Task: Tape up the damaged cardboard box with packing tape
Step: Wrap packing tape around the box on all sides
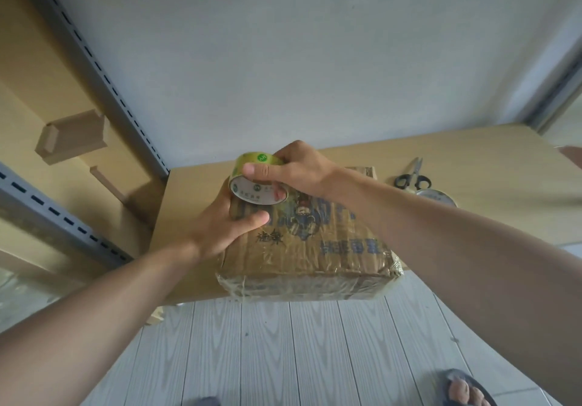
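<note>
— Where's the box, from where you stand?

— The cardboard box (315, 257) sits on the tan surface (472, 166), right up at its near edge. Its near face is crumpled and shiny with clear tape. The printed top faces up.

— And the hands?

— The right hand (299, 169) grips a packing tape roll (252, 161), thumb across the yellow-green band and fingers through the core. It holds the roll over the far left part of the box top. The left hand (220, 229) is at the box's left edge with its thumb flat on the top, just below the roll. Its fingers run up behind the roll, and I cannot tell how they lie.

— Any room around it?

— To the right the surface is bare beside the box. Farther off there lie black-handled scissors (412, 174), and a second tape roll (436, 196) just in front of them, both apart from the box. On the left a strip of surface runs to its left edge. Beyond that stands a grey slotted rack post (104, 68), with a small carton (72, 136) on the shelf beside it. The wall is close behind. In front is grey plank floor (283, 358), with a sandalled foot (463, 386) at the bottom right.
</note>
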`<state>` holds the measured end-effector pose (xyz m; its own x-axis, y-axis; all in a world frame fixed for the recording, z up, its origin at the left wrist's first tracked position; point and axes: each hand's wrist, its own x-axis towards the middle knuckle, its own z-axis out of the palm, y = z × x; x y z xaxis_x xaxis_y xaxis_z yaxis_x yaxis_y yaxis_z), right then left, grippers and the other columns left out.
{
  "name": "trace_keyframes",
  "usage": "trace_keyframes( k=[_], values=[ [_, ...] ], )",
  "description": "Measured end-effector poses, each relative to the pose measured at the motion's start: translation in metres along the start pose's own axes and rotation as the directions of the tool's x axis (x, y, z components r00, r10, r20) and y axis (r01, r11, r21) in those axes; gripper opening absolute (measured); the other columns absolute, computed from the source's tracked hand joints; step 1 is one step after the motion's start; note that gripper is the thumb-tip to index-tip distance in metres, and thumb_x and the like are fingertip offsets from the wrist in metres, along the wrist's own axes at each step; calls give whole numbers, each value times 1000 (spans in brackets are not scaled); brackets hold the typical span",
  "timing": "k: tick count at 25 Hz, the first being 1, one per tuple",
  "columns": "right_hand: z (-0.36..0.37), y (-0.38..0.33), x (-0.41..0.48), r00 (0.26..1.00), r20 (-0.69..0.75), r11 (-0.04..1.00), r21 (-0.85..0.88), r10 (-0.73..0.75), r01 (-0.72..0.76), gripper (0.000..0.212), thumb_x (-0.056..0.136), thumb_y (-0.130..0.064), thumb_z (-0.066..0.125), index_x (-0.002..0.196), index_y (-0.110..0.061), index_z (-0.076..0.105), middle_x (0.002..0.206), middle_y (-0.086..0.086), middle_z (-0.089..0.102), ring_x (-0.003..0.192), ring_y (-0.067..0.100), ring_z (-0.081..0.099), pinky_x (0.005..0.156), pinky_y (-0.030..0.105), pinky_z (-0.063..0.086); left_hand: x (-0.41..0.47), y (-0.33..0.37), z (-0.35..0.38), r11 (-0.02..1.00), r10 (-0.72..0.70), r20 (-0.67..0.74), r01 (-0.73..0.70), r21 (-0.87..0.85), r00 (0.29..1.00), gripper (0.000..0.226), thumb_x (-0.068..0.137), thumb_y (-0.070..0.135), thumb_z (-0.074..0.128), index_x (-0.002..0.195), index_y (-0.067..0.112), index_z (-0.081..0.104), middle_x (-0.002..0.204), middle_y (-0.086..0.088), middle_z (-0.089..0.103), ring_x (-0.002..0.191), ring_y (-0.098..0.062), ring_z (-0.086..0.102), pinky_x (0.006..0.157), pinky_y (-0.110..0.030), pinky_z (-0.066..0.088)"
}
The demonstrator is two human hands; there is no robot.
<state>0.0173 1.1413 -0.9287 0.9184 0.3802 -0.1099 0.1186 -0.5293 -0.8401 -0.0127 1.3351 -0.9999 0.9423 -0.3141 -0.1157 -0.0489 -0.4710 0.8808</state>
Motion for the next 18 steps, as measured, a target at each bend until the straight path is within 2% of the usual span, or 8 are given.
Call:
trace_keyframes(
  k=[2, 4, 6, 8, 10, 12, 14, 18],
  values=[
    [-11, -7, -2, 998, -59, 979, -202, 4, -16, 58, 78, -71, 66, 64, -15, 62, 61, -1, 63, 54, 13, 59, 48, 25, 43, -2, -3, -1, 1000, 0, -3, 0, 19, 1000, 97, 79, 48, 78, 156, 31, 21, 138, 22, 50, 118, 17, 50, 95, -6, 39],
    [-25, -7, -8, 993, -116, 945, -324, -7, -31, 61, 80, -73, 60, 61, -16, 59, 59, -1, 60, 51, 15, 56, 48, 26, 41, -3, -6, -2, 999, -33, -15, 33, 40, 999, 112, 69, 66, 74, 158, 43, 11, 147, 30, 41, 133, 8, 41, 110, -21, 32],
    [-44, -3, -21, 987, -156, 905, -424, -36, -34, 64, 86, -69, 55, 51, -16, 49, 49, -2, 47, 44, 17, 44, 48, 26, 34, -3, -6, -3, 997, -58, -15, 58, 47, 998, 116, 63, 74, 70, 157, 51, 6, 155, 30, 32, 143, 1, 31, 114, -28, 25],
    [-72, 3, -37, 972, -218, 829, -557, -87, -50, 63, 91, -62, 52, 48, -16, 45, 44, -2, 42, 41, 17, 40, 47, 23, 30, -2, -4, -2, 997, -61, -25, 62, 53, 998, 118, 59, 78, 70, 155, 55, 6, 160, 29, 23, 147, 1, 24, 112, -27, 22],
    [-106, 16, -55, 938, -331, 797, -591, -103, -122, 61, 94, -54, 51, 48, -14, 45, 44, 0, 41, 43, 20, 41, 46, 24, 28, -2, -3, -1, 995, -73, -28, 75, 73, 997, 121, 56, 83, 69, 155, 55, 6, 160, 29, 18, 144, 2, 23, 110, -26, 24],
    [-127, 40, -73, 917, -391, 776, -603, -85, -186, 59, 92, -51, 53, 48, -13, 41, 44, 1, 38, 45, 23, 37, 46, 25, 26, -1, -2, 0, 993, -72, -27, 74, 87, 997, 122, 55, 85, 69, 155, 56, 5, 160, 28, 18, 144, 1, 24, 113, -31, 27],
    [-128, 66, -85, 918, -389, 757, -621, -73, -203, 61, 91, -55, 56, 49, -15, 37, 43, -1, 35, 43, 21, 32, 46, 24, 24, 0, -2, 1, 996, -50, -30, 52, 71, 998, 128, 47, 92, 69, 153, 56, 8, 158, 31, 20, 145, 1, 25, 118, -31, 24],
    [-120, 84, -79, 909, -397, 769, -619, -130, -160, 61, 89, -56, 58, 50, -16, 33, 46, 1, 35, 46, 20, 30, 47, 25, 24, 0, 0, 1, 997, -50, -46, 53, 54, 998, 130, 41, 94, 70, 151, 56, 11, 135, 50, 24, 130, 17, 34, 111, -20, 24]
  ],
)
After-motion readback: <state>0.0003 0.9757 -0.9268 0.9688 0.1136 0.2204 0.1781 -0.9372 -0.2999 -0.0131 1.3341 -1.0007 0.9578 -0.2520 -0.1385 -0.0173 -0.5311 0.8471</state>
